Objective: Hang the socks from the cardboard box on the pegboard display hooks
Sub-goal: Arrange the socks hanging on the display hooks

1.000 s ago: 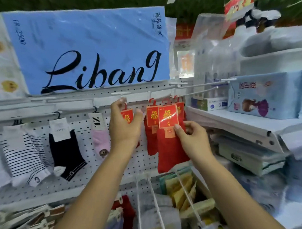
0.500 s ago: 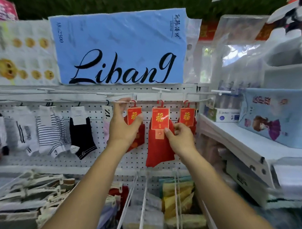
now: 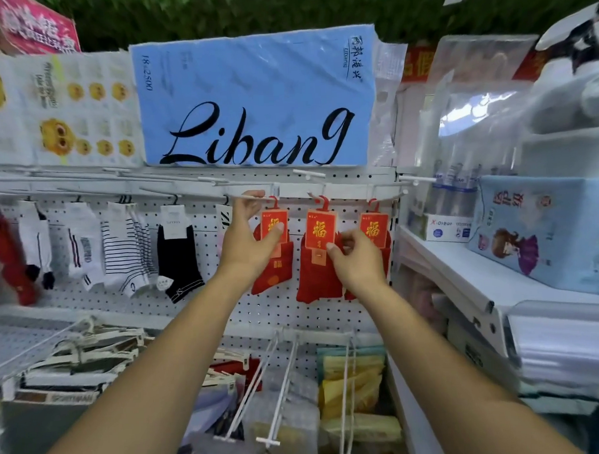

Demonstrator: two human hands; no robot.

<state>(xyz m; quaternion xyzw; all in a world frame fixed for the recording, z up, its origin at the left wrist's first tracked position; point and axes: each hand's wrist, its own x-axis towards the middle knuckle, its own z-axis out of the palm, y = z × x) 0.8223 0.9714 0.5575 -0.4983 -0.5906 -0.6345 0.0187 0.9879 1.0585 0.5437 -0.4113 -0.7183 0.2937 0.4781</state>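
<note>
Below the pegboard (image 3: 270, 309), white wire dividers (image 3: 262, 381) split a low bin into lanes; the lane on the right holds flat yellow packets (image 3: 351, 391) in glossy film, and the lanes beside it hold grey and red wrapped goods, too blurred to name. On the white shelf (image 3: 463, 279) to the right sits a pale blue box (image 3: 546, 231) printed with a cartoon girl.

Three pairs of red knit socks hang in a row from thin white hooks (image 3: 310, 173) on the perforated board, each under a red card with a gold character and a red plastic hanger. Our left grip (image 3: 249, 242) holds the left red pair (image 3: 272, 265): the thumb presses on its card and the fingers curl up at the hook wire. Our right grip (image 3: 355, 259) pinches the middle red pair (image 3: 312, 280) just below its card, between thumb and curled fingers. The right red pair (image 3: 376, 229) hangs just beside it, partly behind the hand. Further left hang a black sock (image 3: 178, 261) and striped white socks (image 3: 126, 253). A soft blue pack (image 3: 253, 102) lettered "Libang" stands above.
</note>
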